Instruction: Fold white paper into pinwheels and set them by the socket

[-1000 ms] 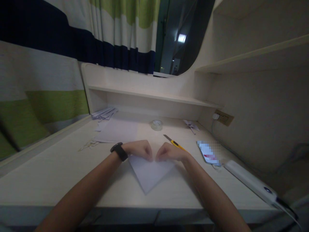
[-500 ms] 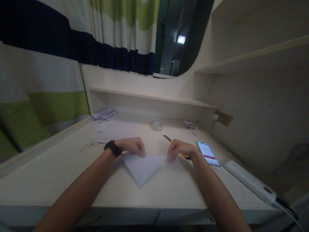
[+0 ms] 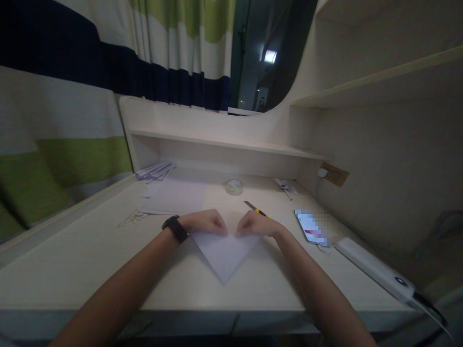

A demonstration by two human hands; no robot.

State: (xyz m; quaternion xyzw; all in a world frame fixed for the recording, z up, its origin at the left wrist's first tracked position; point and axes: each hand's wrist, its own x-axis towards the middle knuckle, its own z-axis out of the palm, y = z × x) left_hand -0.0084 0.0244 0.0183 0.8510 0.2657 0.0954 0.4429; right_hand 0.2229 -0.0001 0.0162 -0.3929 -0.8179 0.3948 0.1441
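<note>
My left hand (image 3: pixel 206 222) and right hand (image 3: pixel 255 225) press the far edge of a folded white paper triangle (image 3: pixel 224 253) lying on the desk (image 3: pixel 90 260), fingers curled and fingertips bearing down on it; half a second ago the hands stood apart along that edge, now they meet near its middle, so I judge the crease is being firmed; yellow utility knife (image 3: pixel 254 208) just behind the right hand; phone (image 3: pixel 311 227) to the right.

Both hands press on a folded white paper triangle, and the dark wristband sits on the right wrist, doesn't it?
Not quite: the head view shows the dark wristband on the left wrist. Both the left hand and right hand do press the folded white paper triangle.
</note>
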